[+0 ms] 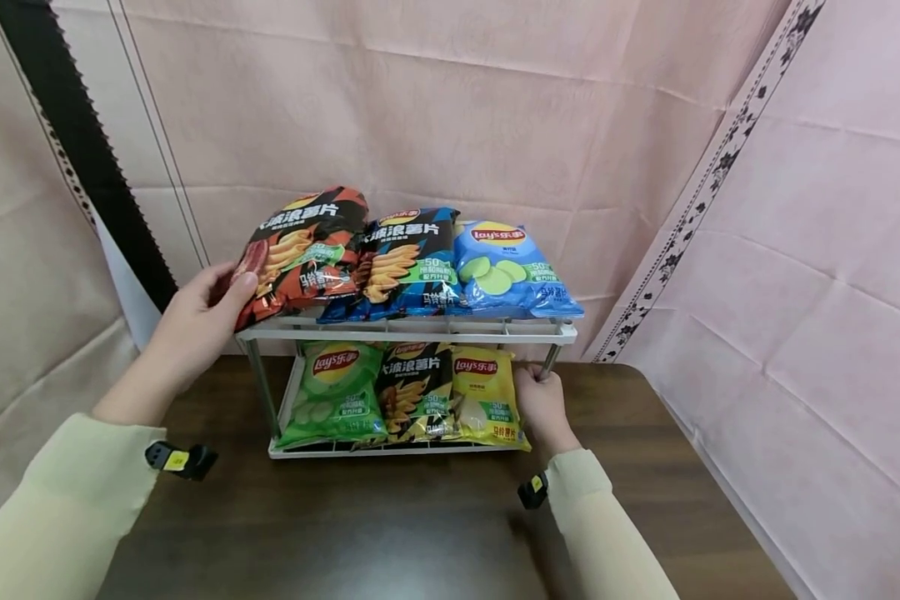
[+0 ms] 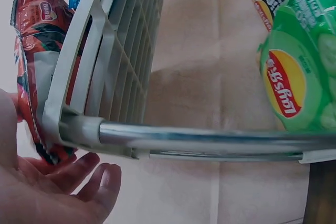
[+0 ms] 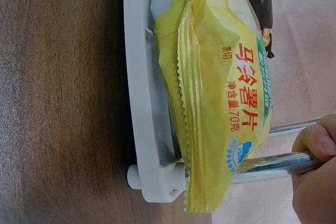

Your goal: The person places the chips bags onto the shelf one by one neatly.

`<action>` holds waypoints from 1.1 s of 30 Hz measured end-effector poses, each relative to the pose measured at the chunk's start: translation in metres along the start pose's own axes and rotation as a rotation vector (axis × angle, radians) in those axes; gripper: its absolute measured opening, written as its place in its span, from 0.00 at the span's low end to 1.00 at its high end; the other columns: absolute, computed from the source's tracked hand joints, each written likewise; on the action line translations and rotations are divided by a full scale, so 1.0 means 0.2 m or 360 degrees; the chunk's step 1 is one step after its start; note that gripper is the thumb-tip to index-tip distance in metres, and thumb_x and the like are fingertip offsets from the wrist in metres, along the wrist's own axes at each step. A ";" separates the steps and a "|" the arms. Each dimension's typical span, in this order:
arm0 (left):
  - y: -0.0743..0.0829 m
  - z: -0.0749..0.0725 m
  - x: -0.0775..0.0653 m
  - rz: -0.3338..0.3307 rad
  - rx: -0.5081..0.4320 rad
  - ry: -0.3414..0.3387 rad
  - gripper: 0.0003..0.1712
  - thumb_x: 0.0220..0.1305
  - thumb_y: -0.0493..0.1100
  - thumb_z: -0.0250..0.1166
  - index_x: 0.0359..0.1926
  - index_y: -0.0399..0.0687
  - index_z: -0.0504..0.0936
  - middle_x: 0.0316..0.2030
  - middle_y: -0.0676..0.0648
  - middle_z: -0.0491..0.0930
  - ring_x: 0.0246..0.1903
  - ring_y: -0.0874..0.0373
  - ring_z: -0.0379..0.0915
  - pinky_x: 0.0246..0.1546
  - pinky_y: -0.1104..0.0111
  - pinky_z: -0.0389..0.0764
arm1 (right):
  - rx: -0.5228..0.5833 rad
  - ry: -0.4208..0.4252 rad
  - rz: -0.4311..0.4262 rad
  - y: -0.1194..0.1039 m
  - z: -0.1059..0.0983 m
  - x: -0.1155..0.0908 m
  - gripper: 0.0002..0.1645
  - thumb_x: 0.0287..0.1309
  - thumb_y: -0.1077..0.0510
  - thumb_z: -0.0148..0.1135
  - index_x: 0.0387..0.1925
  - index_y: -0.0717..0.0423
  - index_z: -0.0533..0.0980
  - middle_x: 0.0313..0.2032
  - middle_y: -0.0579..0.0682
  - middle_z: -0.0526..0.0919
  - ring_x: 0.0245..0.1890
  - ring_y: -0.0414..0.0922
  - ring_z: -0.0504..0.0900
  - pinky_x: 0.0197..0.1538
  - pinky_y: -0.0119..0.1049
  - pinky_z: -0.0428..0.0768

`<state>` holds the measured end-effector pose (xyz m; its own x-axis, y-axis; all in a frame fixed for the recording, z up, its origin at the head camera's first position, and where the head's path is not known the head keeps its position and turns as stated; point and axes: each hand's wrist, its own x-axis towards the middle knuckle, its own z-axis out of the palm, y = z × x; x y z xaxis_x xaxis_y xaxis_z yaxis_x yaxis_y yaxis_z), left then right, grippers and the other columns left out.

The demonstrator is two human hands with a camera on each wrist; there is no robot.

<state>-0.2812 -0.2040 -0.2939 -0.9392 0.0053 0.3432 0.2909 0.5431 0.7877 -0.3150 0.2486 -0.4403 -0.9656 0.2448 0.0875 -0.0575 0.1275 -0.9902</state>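
Note:
My left hand [image 1: 202,312] is at the left end of the red chip bag [image 1: 307,250], thumb on its front and fingers behind it. In the left wrist view its other fingers [image 2: 102,182] curl loosely below the bag's end. This bag leans on the top tier of a white two-tier rack [image 1: 412,332], overlapping a dark blue chip bag [image 1: 412,258]. My right hand [image 1: 543,408] grips the rack's right metal post [image 3: 283,163], beside the yellow chip bag [image 1: 487,396] on the lower tier.
A light blue chip bag [image 1: 506,271] lies at the top tier's right. Below are a green chip bag [image 1: 337,392] and a black chip bag [image 1: 416,392]. The rack stands on a dark wooden table [image 1: 360,517], with pink cloth [image 1: 450,108] hanging behind.

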 end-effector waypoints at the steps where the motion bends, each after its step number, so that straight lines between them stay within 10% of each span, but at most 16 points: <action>1: -0.01 0.00 -0.02 0.0008 -0.0005 0.0003 0.40 0.70 0.66 0.44 0.72 0.44 0.58 0.62 0.35 0.66 0.58 0.43 0.61 0.52 0.49 0.62 | -0.0005 -0.0001 0.0014 0.00 0.00 0.00 0.22 0.64 0.53 0.50 0.19 0.55 0.56 0.14 0.48 0.55 0.12 0.45 0.54 0.16 0.36 0.56; 12: -0.24 0.03 -0.24 0.0062 0.0083 0.0006 0.33 0.76 0.57 0.41 0.71 0.42 0.59 0.58 0.32 0.70 0.50 0.41 0.69 0.39 0.70 0.69 | 0.0034 -0.0018 0.0022 0.01 -0.04 0.01 0.21 0.64 0.53 0.50 0.19 0.55 0.57 0.13 0.47 0.56 0.11 0.44 0.55 0.15 0.36 0.56; 20: -0.42 0.18 -0.38 0.0020 0.0108 -0.0160 0.36 0.76 0.57 0.42 0.70 0.33 0.56 0.63 0.28 0.63 0.60 0.32 0.61 0.51 0.39 0.64 | -0.0143 -0.0123 -0.0025 0.01 -0.10 -0.01 0.24 0.69 0.48 0.50 0.21 0.56 0.59 0.15 0.48 0.59 0.14 0.44 0.57 0.18 0.36 0.59; 28: -0.48 0.29 -0.48 0.0009 0.0287 -0.0311 0.41 0.73 0.61 0.47 0.69 0.30 0.56 0.63 0.27 0.63 0.59 0.31 0.63 0.51 0.39 0.66 | -0.0928 -0.0441 -0.0079 -0.03 -0.18 -0.16 0.41 0.65 0.37 0.54 0.62 0.65 0.57 0.43 0.67 0.72 0.37 0.58 0.77 0.38 0.48 0.78; 33: -0.45 0.37 -0.55 0.0203 0.0538 -0.0224 0.42 0.70 0.61 0.53 0.67 0.30 0.61 0.62 0.27 0.64 0.59 0.29 0.61 0.52 0.37 0.63 | -0.1527 -0.0608 0.0062 -0.05 -0.16 -0.34 0.50 0.61 0.33 0.57 0.62 0.73 0.59 0.57 0.71 0.67 0.53 0.60 0.74 0.49 0.56 0.74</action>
<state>-0.2182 -0.1910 -0.4406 -0.9220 0.1929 0.3357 0.3525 0.7767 0.5220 -0.2408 0.2611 -0.4319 -0.9882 -0.0350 -0.1492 0.0403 0.8799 -0.4734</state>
